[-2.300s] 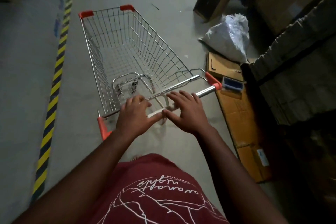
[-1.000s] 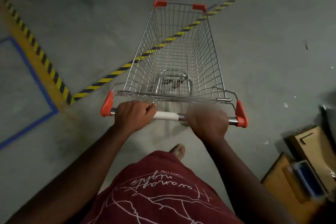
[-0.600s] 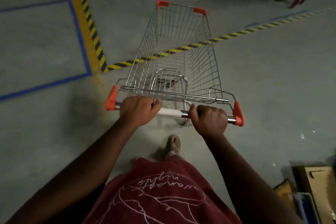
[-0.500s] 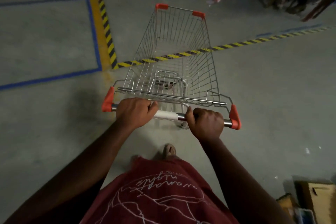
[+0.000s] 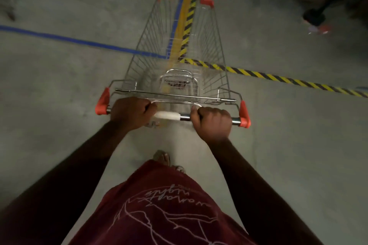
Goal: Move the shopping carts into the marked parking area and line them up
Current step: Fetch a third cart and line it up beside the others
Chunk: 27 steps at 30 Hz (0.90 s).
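Note:
An empty wire shopping cart (image 5: 151,45) with orange corner caps stands straight ahead of me on the concrete floor. My left hand (image 5: 132,113) is closed around the left part of its handle bar (image 5: 169,116), and my right hand (image 5: 214,123) is closed around the right part. The cart's nose sits over the corner where blue floor tape (image 5: 79,42) outlining a marked rectangle meets yellow-and-black hazard tape (image 5: 278,78). The basket holds nothing.
The blue-outlined area lies ahead to the left. One hazard stripe runs away ahead under the cart, another off to the right. Dark clutter and a black-based object (image 5: 314,16) sit at the top right. My foot (image 5: 162,158) shows below the handle.
I have turned the cart left away from the cardboard and sacks and pushed it forward. The blue-taped corner, earlier to the left, now lies under the cart's front. Both hands closed on the handle.

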Tool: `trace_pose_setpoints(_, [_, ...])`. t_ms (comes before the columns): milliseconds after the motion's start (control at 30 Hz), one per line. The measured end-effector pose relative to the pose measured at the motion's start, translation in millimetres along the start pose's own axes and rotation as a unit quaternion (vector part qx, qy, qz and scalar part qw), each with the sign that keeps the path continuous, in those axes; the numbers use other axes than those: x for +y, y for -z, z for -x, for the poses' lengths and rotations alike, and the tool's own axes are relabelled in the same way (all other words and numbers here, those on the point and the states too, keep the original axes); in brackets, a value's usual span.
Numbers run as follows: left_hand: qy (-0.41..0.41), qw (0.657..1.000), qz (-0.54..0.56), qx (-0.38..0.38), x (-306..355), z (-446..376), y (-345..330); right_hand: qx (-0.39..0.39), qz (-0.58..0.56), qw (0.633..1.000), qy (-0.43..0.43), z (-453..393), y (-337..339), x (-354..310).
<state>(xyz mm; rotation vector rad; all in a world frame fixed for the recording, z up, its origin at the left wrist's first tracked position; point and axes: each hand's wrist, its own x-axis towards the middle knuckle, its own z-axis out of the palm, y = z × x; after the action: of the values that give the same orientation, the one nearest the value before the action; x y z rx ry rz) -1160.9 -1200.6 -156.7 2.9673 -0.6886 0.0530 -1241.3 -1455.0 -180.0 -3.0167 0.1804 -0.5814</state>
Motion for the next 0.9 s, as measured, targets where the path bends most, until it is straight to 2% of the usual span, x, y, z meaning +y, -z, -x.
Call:
trace_pose_setpoints(200, [0.064, 0.998, -0.014, 0.019, -49.5, 49.0, 1.8, 0.01, -0.036, 0.997, 0.065, -6.3, -12.4, -58.2])
trace_pose_setpoints(267, [0.081, 0.995, -0.027, 0.045, -69.8, 60.1, 1.2, 0.015, -0.045, 0.996, 0.078, -8.9, -15.3, -80.4])
trace_pose_setpoints(567, [0.14, 0.986, -0.051, 0.079, -202.2, 86.4, 5.6, 0.029, -0.078, 0.988, 0.128, -43.1, -43.0, -209.7])
trace_pose_setpoints(633, [0.13, 0.987, -0.048, 0.083, -238.0, 87.4, 8.8, 0.033, -0.079, 0.988, 0.129, -54.1, -49.9, -242.9])
trace_pose_setpoints(733, [0.096, 0.985, -0.059, 0.133, -294.8, 92.0, 5.4, 0.033, -0.078, 0.988, 0.126, -66.8, -60.4, -292.4])
trace_pose_setpoints(800, [0.042, 0.98, -0.097, 0.171, -330.3, 97.2, 0.4, 0.024, -0.075, 0.989, 0.124, -74.5, -65.6, -323.6])
trace_pose_setpoints(900, [-0.038, 0.947, -0.185, 0.261, -380.0, 101.1, 0.3, 0.022, -0.069, 0.989, 0.126, -86.7, -73.0, -368.7])
